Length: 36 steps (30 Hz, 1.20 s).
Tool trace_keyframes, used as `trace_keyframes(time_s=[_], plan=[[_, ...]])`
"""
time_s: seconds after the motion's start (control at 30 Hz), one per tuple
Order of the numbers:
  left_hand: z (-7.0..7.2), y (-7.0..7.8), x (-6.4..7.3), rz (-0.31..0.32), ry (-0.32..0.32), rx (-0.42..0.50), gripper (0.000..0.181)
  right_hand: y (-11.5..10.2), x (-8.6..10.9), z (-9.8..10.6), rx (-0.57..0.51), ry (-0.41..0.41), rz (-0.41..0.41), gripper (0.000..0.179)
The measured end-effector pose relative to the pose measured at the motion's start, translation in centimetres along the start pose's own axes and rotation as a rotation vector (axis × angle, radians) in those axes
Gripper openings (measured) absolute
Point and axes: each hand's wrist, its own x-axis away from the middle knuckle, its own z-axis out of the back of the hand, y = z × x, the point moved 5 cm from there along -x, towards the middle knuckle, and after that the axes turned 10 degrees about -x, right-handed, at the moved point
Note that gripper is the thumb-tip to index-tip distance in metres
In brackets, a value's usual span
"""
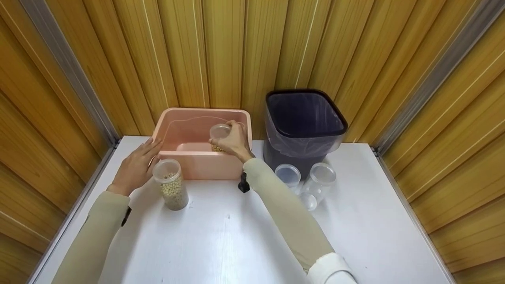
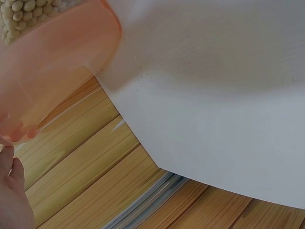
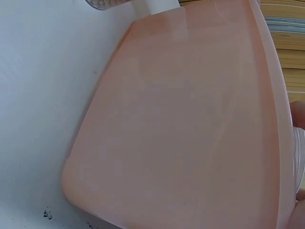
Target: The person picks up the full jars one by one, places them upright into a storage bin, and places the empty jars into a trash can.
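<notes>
Pale sleeves (image 1: 286, 213) reach forward; person's right hand (image 1: 234, 142) pinches jar (image 1: 219, 131) between thumb and fingers inside pink bin (image 1: 201, 167), beans in jar, base hidden by front wall. Left hand (image 1: 136, 167), fingers extended, touches bin's left rim. Bean-filled second jar (image 1: 174, 191) stands just beside. Right: dark lined trash can (image 1: 290, 154), clear containers (image 1: 321, 177) before it, white table (image 1: 221, 240).
</notes>
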Motion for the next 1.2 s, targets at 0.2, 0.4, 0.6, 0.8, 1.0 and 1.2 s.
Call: trace_keyframes(time_s=[0.2,0.4,0.6,0.8,1.0,1.2], plan=[[-0.1,0.0,-0.1,0.017,-0.015,0.001,0.049,-0.1,0.0,-0.1,0.0,0.012,0.01,0.084],[-0.2,0.0,0.0,0.03,-0.029,0.011,0.05,-0.7,-0.1,-0.1,0.055,-0.019,0.068,0.089],[0.0,0.1,-0.1,0.003,-0.002,0.005,0.049,-1.7,-0.1,0.5,0.031,-0.049,0.119,0.092],[0.1,0.0,0.1,0.008,-0.008,0.006,0.048,-3.1,0.6,1.2,0.014,-0.083,0.183,0.089],[0.2,0.0,0.0,0.012,-0.018,0.009,0.048,-4.7,2.3,1.6,-0.022,-0.086,0.288,0.082],[0.0,0.2,0.0,0.026,-0.025,0.017,0.048,-6.0,4.9,0.4,-0.089,-0.151,0.361,0.078]])
